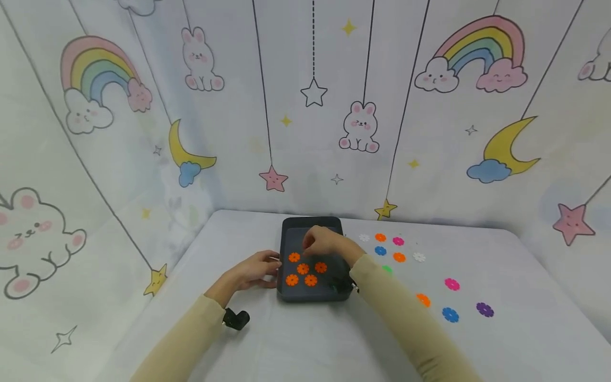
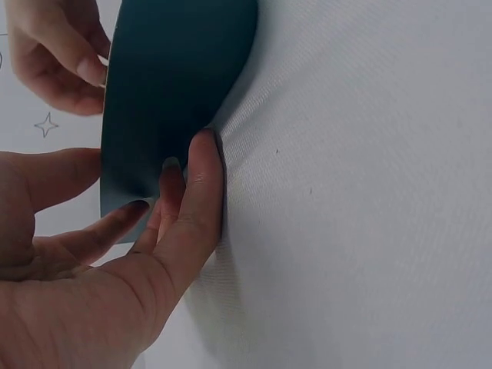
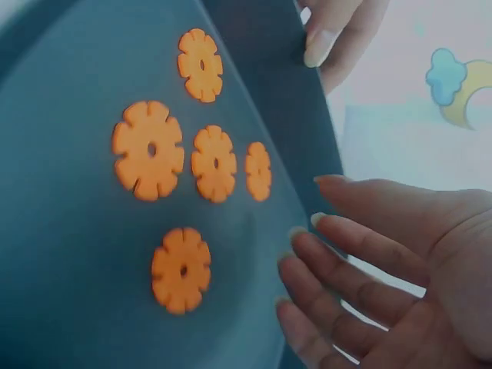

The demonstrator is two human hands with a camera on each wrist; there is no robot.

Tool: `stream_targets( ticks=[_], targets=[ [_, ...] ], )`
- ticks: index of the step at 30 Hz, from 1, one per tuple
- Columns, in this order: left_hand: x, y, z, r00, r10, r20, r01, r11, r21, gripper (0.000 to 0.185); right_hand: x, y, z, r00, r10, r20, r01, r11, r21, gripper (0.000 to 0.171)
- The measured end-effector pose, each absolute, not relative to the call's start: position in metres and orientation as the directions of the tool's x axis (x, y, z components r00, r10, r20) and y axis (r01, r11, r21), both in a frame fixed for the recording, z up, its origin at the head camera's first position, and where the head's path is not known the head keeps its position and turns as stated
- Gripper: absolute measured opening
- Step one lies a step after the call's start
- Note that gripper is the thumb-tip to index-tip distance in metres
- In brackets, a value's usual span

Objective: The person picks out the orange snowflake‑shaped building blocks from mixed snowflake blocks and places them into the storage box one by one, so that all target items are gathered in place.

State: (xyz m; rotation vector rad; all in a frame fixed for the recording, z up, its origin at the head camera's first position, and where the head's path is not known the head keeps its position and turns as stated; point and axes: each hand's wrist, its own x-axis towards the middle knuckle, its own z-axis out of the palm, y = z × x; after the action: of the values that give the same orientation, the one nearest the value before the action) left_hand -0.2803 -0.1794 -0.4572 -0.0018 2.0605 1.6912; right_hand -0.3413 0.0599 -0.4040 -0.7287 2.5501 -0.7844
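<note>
While the left hand (image 1: 255,269) braces the dark tray (image 1: 312,294) by its side wall, seemingly steadying it, the right hand (image 1: 323,241) hovers open-fingered, empty, over the orange discs (image 1: 303,268) inside.

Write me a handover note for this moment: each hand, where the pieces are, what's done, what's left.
Left hand: steadies the dark tray at its left wall, holding no piece.
Right hand: open over the tray, fingers relaxed and empty.
Done: five orange flower discs lie in the tray.
Left: three orange discs sit on the table to the right, among white, pink, blue, green and purple ones.
</note>
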Motion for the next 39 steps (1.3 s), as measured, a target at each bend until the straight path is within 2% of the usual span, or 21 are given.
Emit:
stream_targets(
  ticks=[5,9,13,20,39],
  targets=[
    [-0.28,-0.181,-0.457,-0.89,0.278,-0.361,-0.297,0.247,0.922,0.046,-0.333,0.083,-0.394,-0.777,-0.618,-0.121,-0.452,0.68,-0.577,0.034],
    [-0.278,-0.182,-0.457,-0.89,0.271,-0.365,-0.3,0.253,0.92,0.047,-0.326,0.107,-0.389,-0.786,-0.612,-0.085,-0.462,0.673,-0.578,0.038],
    [-0.278,-0.183,-0.456,-0.892,0.268,-0.365,-0.298,0.259,0.919,0.048,-0.318,0.131,-0.385,-0.804,-0.594,-0.027,-0.475,0.668,-0.573,0.035],
    [-0.279,-0.184,-0.454,-0.895,0.265,-0.36,-0.29,0.269,0.919,0.048,-0.304,0.173,-0.378,-0.794,-0.603,0.076,-0.535,0.634,-0.559,0.028],
    [-0.277,-0.18,-0.457,-0.892,0.281,-0.354,-0.286,0.256,0.924,0.047,-0.263,0.276,-0.412,-0.855,-0.518,-0.008,-0.431,0.72,-0.544,0.03]
  ],
)
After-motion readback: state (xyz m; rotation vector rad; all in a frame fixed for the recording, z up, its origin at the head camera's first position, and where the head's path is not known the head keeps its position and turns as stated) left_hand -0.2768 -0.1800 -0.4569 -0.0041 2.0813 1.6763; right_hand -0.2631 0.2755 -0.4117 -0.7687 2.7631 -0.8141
